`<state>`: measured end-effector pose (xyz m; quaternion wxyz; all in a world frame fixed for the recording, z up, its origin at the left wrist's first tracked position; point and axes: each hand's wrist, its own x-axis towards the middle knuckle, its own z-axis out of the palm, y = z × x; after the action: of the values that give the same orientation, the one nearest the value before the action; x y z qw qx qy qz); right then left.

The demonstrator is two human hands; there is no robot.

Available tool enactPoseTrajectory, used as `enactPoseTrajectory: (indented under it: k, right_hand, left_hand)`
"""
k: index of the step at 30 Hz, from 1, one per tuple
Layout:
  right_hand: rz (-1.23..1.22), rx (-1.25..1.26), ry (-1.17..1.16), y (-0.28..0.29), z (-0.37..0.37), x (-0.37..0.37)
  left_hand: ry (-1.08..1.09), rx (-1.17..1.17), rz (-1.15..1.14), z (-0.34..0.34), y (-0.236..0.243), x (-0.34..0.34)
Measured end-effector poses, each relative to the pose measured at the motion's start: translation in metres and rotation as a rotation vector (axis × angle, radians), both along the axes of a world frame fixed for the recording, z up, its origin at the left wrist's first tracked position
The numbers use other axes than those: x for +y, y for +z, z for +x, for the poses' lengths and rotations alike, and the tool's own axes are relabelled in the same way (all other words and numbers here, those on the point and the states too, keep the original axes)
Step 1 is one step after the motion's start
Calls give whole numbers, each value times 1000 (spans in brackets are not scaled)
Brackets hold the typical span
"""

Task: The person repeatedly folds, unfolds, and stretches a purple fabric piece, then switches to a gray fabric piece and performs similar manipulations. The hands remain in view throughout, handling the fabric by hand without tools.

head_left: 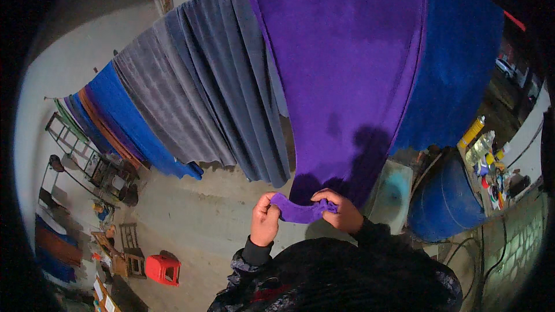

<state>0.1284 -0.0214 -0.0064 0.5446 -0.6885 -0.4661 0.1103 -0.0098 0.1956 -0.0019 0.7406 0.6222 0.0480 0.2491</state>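
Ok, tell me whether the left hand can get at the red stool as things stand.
Probably not: the left hand is pinching the purple cloth, and the red stool sits on the floor, well to the left.

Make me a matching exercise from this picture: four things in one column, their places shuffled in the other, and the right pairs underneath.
Things
1. Red stool
2. Purple strip
3. Blue barrel
4. Dark grey cloth

Places
A. Hanging just left of the broad purple cloth
B. On the floor, toward the lower left of the picture
C. Gripped by the left hand on one side and the right hand on the other
D. To the right of the pale tub

Pairs
1-B
2-C
3-D
4-A
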Motion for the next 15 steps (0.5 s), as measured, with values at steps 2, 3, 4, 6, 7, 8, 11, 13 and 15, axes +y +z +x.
enactPoseTrajectory:
  k: [2,3,4,6,7,8,11,13,15]
  right_hand:
    - [74,-33,-10,3,7,2]
    - [73,5,-19,3,8,2]
    - [80,45,-38,4,9,-1]
    - [97,73,-76,4,8,-11]
    - [66,145,-95,3,9,-18]
    - [37,216,-114,2,10,-26]
    - [4,308,-258,-5,16,-45]
    - [28,283,-353,-14,25,-58]
    - [95,313,-509,-26,27,-61]
  left_hand:
    - [26,36,17,1,5,-1]
    - [44,57,34,3,7,-2]
    - [48,83,50,5,8,-4]
    - [58,68,67,11,9,-10]
    - [39,50,54,17,8,-15]
    - [68,23,41,19,6,-23]
    - [113,17,78,25,7,-29]
    - [196,12,11,29,6,-31]
    - [273,16,37,31,6,-27]
